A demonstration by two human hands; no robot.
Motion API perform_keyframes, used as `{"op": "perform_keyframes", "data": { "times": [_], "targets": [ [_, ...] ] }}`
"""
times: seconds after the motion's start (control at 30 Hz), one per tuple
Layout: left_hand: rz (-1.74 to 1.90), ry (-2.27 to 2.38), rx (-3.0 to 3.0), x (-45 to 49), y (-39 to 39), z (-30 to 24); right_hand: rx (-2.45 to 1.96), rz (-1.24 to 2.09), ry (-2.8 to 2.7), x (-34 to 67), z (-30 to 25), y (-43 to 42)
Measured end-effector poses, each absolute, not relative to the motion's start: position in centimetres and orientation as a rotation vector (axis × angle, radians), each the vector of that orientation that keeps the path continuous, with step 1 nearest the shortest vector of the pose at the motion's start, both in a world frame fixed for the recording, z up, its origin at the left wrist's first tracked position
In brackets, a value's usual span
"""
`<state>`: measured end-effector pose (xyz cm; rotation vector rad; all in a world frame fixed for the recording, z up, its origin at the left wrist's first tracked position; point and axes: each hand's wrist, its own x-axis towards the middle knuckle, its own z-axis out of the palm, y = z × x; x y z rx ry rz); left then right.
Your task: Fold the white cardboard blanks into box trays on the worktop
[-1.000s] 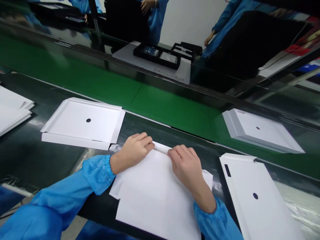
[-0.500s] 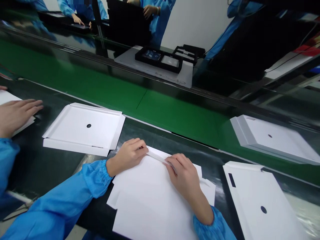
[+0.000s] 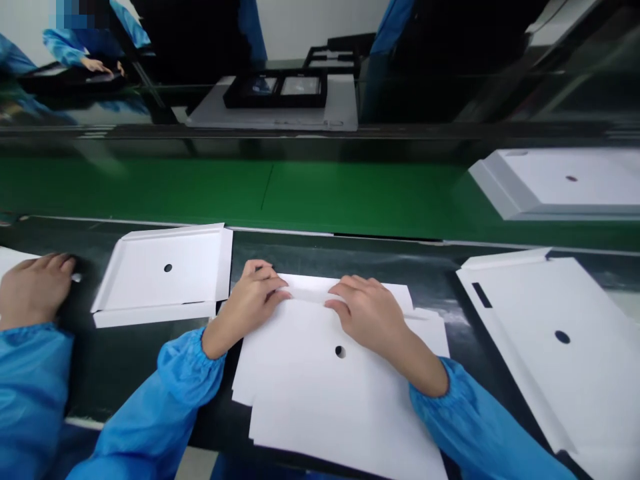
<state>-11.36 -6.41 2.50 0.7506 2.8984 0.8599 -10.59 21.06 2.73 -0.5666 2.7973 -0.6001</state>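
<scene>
A flat white cardboard sheet [image 3: 320,380] with a small round hole lies on the dark bench in front of me. Its far flap [image 3: 310,293] is folded up a little. My left hand [image 3: 247,303] pinches that flap from the left, fingers closed on it. My right hand [image 3: 367,313] presses and grips the same flap from the right. Both of my sleeves are blue.
A folded white tray [image 3: 165,273] lies at left, a flat sheet [image 3: 550,340] at right. A green conveyor belt [image 3: 310,187] carries a white tray [image 3: 565,183]. A co-worker's hand [image 3: 33,290] rests on paper at far left. Black trays [image 3: 277,90] stand beyond the belt.
The view has swung to face the belt squarely. The sheet's hole now shows between my hands, which stay on the far flap. A co-worker's hand has come in at left.
</scene>
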Motion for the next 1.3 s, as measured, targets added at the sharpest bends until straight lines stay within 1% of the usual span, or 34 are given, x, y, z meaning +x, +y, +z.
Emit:
{"op": "perform_keyframes", "data": {
  "times": [0.13,0.23,0.37,0.5,0.6,0.67,0.97,1.1,1.23,1.3],
  "targets": [
    [0.854,2.899,0.598,-11.6,-6.2,2.4,-0.533,-0.566,2.757,-11.1,3.2,21.2],
    [0.984,2.812,0.442,-12.0,-6.3,2.0,-0.551,-0.588,2.832,-11.1,2.7,21.6],
    [1.082,2.765,0.385,-12.2,-6.4,1.7,-0.727,-0.598,3.046,-10.7,1.9,21.8],
    [1.032,2.856,0.694,-11.9,-6.3,2.2,-0.957,-0.644,3.179,-10.1,1.8,21.8],
    [0.862,2.984,1.084,-11.6,-6.1,2.5,-1.097,-0.589,3.23,-9.5,2.1,21.9],
    [0.779,3.029,1.21,-11.5,-6.0,2.5,-1.145,-0.556,3.238,-9.2,2.2,22.1],
    [0.824,3.038,1.391,-12.0,-5.7,1.6,-1.146,-0.509,3.261,-9.4,1.5,21.9],
    [0.671,3.093,1.486,-11.8,-5.9,1.6,-1.248,-0.483,3.329,-9.4,1.6,22.1],
    [0.509,3.141,1.519,-11.6,-6.1,1.8,-1.189,-0.597,3.304,-9.3,1.7,22.4],
    [0.551,3.119,1.497,-11.6,-6.0,2.0,-1.138,-0.67,3.246,-9.4,1.7,22.5]
  ]
}}
